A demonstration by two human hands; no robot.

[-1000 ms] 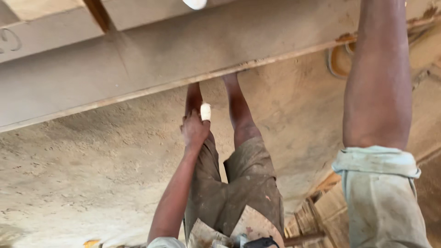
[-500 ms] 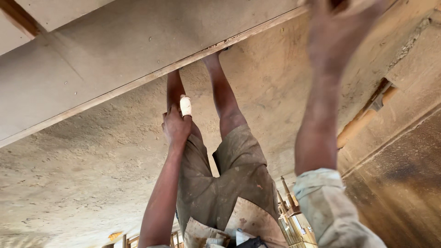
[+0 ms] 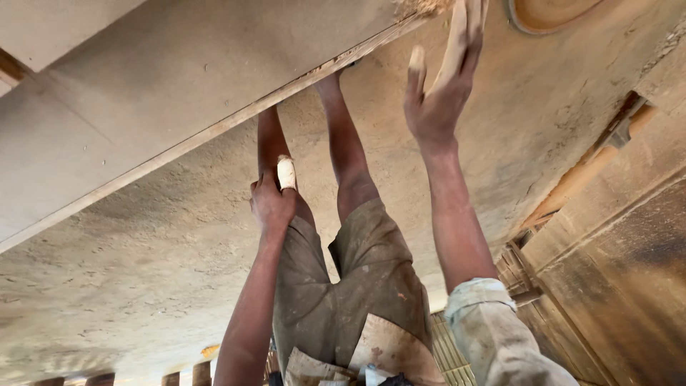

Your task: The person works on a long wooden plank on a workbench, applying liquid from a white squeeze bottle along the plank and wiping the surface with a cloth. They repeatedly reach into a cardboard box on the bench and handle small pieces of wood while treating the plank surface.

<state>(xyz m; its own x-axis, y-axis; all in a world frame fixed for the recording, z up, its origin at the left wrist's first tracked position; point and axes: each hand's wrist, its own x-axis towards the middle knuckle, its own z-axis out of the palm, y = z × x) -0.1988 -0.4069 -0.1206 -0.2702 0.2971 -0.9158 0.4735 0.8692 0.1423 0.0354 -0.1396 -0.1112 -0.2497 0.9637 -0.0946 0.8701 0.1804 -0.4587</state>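
Pale wooden strip (image 3: 457, 34), thin and flat, up at the top edge of the view, just beside the sawdust-crusted edge of a large grey board (image 3: 143, 107). Pinched in the right hand (image 3: 436, 100): thumb and most fingers (image 3: 468, 57) closed round its lower end, the forefinger lifted off and pointing free, dusty at the tip. Upper end of the strip cut off by the frame, so length not to be told.

Best handled, as a judgement, with a firm pinch low on the strip, the wrist straight, and the loose forefinger brought back against the wood, since so thin a piece would twist easily in a partial grip. Also worth holding it apart from the board's ragged edge.

Left hand (image 3: 271, 204) lower, resting at the left knee, curled nearly into a fist. Short white cylinder (image 3: 286, 173) standing up from it by the thumb; whether a gripped stub or a wrapping on the thumb, cannot tell.

Below both hands, bare legs and stained olive shorts (image 3: 350, 286), a rolled pale sleeve (image 3: 486, 314) on the right forearm. Dusty concrete floor (image 3: 143, 286) all around, part of a round wooden disc (image 3: 550, 11) at the top right, and wooden rails (image 3: 572, 193) along the right side.
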